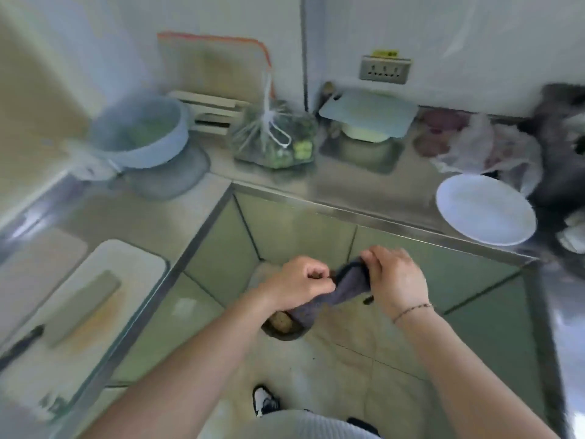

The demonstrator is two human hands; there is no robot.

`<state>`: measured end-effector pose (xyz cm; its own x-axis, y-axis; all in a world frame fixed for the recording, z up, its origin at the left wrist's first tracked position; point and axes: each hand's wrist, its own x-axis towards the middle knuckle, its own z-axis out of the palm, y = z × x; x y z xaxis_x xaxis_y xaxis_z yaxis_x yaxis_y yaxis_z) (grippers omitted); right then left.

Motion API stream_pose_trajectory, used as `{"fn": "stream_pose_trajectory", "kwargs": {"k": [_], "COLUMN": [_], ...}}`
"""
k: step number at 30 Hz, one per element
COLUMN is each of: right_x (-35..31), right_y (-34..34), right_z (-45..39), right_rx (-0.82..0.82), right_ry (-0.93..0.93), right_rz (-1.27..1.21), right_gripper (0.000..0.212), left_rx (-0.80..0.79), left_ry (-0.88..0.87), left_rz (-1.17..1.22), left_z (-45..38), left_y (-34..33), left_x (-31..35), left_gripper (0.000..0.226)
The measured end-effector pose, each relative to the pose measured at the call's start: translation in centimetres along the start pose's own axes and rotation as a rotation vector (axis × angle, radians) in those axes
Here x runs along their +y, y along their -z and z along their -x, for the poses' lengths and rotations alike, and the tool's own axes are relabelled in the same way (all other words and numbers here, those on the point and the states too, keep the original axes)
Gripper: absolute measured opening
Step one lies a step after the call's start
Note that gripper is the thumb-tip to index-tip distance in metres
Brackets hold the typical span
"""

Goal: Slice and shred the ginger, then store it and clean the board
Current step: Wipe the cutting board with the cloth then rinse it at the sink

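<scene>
Wringing a dark grey cloth mid-frame: left hand and right hand both fisted tight on its ends, over the floor drain. White rectangular cutting board sits lower left with a wide steel cleaver lying flat on it. Yellow sticker above the wall socket, upper right, is too blurry to read.

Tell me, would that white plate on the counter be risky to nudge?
Probably. The white plate sits close to the steel counter edge, so a push might tip it off. It looks smooth and glazed, likely slippery, and would probably break if dropped.
</scene>
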<state>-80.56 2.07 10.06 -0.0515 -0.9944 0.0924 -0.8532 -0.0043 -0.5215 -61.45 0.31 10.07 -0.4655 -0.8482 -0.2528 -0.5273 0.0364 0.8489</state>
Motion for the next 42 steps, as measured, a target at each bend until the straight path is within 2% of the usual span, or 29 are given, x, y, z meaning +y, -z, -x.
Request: {"fn": "stream_pose_trajectory", "kwargs": {"k": [2, 4, 5, 7, 8, 9, 10, 11, 12, 13, 14, 16, 18, 20, 22, 24, 25, 27, 29, 30, 31, 32, 33, 34, 35, 39, 42], "right_x": [-4.9, -9.4, -10.8, -12.6, -12.7, -12.8, -14.0, -14.3, -14.8, -15.5, -16.1, -17.9, -19.9, -21.2, -22.1, -23.1, -23.7, -24.7, -25.9, -26.4, -26.8, -27.1, -27.3, -27.5, -27.9, -27.8, -28.1], "right_y": [-1.6, -2.8, -3.4, -4.8, -5.9, -6.9, -8.0, -10.2, -12.3, -14.5, -16.3, -18.3, -18.9, -19.7, -20.7, -20.9, -20.9, -20.6, -20.5, -20.7, -21.1, -21.6, -22.0, -22.2, -22.2, -22.3, -22.2], "right_z": [-3.0, -5.2, -6.0, -7.3, -8.0, -8.6, -8.6, -8.3, -7.8, -6.9, -5.7, -3.9, -3.4, -4.0, -5.3, -6.9, -7.7, -9.0, -9.4, -9.2, -9.3, -9.6, -9.9, -10.5, -11.1, -14.1, -15.8], "right_rx": [-0.372, -0.753, -0.88, -1.101, -1.198, -1.307, -1.349, -1.341, -1.224, -1.116, -1.015, -1.053, -1.105, -1.089, -1.013, -0.973, -0.994, -1.16, -1.368, -1.386, -1.33, -1.205, -1.123, -1.114, -1.132, -1.2, -1.295], "right_ry": [-0.113, -0.177, -0.148, -0.046, -0.051, -0.135, -0.234, -0.386, -0.603, -0.756, -0.801, -0.877, -0.797, -0.615, -0.501, -0.513, -0.558, -0.665, -0.581, -0.448, -0.288, -0.123, -0.006, 0.037, 0.032, -0.036, -0.226], "right_rz": [-0.073, -0.231, -0.334, -0.679, -0.914, -1.232, -1.541, -1.778, -1.856, -1.835, -1.745, -1.546, -1.29, -1.067, -0.971, -0.989, -1.044, -1.152, -1.08, -1.013, -0.934, -0.826, -0.737, -0.701, -0.705, -0.557, -0.628], "right_gripper": [0.055, 0.066, 0.069, 0.086, 0.099, 0.107, 0.107, 0.102, 0.1, 0.099, 0.096, 0.088, 0.069, 0.047, 0.031, 0.028, 0.029, 0.039, 0.055, 0.05, 0.038, 0.032, 0.034, 0.035, 0.032, 0.016, 0.026], "left_rx": [-0.108, -0.16, -0.159, -0.075, 0.004, 0.095, 0.174, 0.247, 0.308, 0.345, 0.382, 0.478, 0.573, 0.685, 0.82, 1.024, 1.109, 1.16, 1.133, 1.101, 1.062, 1.043, 1.061, 1.11, 1.17, 1.367, 1.402], "left_ry": [0.077, 0.123, 0.143, 0.129, 0.134, 0.13, 0.124, 0.124, 0.148, 0.173, 0.19, 0.21, 0.285, 0.411, 0.505, 0.53, 0.51, 0.39, 0.307, 0.305, 0.339, 0.365, 0.386, 0.395, 0.369, 0.171, 0.085], "left_rz": [0.045, 0.109, 0.132, 0.141, 0.165, 0.203, 0.27, 0.34, 0.39, 0.412, 0.401, 0.325, 0.33, 0.461, 0.546, 0.66, 0.789, 1.057, 1.189, 1.237, 1.289, 1.332, 1.346, 1.335, 1.335, 1.412, 1.43], "left_z": [2.4, 4.7, 5.7, 7.5, 8.3, 9.2, 9.9, 10.6, 11.0, 11.4, 11.6, 11.7, 11.9, 12.3, 13.1, 14.1, 14.6, 15.4, 15.7, 15.6, 15.3, 15.0, 14.8, 14.7, 14.9, 16.6, 18.6], "left_y": [3.9, 7.1, 8.6, 11.1, 12.2, 13.0, 13.5, 13.9, 14.0, 14.0, 13.8, 13.1, 12.5, 12.2, 12.4, 13.0, 13.4, 13.9, 14.0, 14.1, 14.2, 14.2, 14.3, 14.3, 14.4, 14.4, 14.5], "left_x": [-2.7, -5.7, -6.9, -9.2, -9.9, -10.6, -11.4, -12.0, -12.7, -13.1, -13.5, -14.4, -15.5, -16.4, -16.7, -16.9, -17.0, -17.0, -16.4, -16.2, -16.1, -15.9, -15.6, -15.5, -15.5, -15.4, -15.4], "left_gripper": [0.013, 0.036, 0.041, 0.029, 0.033, 0.046, 0.055, 0.054, 0.044, 0.029, 0.017, 0.015, 0.025, 0.04, 0.046, 0.043, 0.039, 0.029, 0.035, 0.043, 0.052, 0.054, 0.047, 0.039, 0.038, 0.064, 0.069]}}
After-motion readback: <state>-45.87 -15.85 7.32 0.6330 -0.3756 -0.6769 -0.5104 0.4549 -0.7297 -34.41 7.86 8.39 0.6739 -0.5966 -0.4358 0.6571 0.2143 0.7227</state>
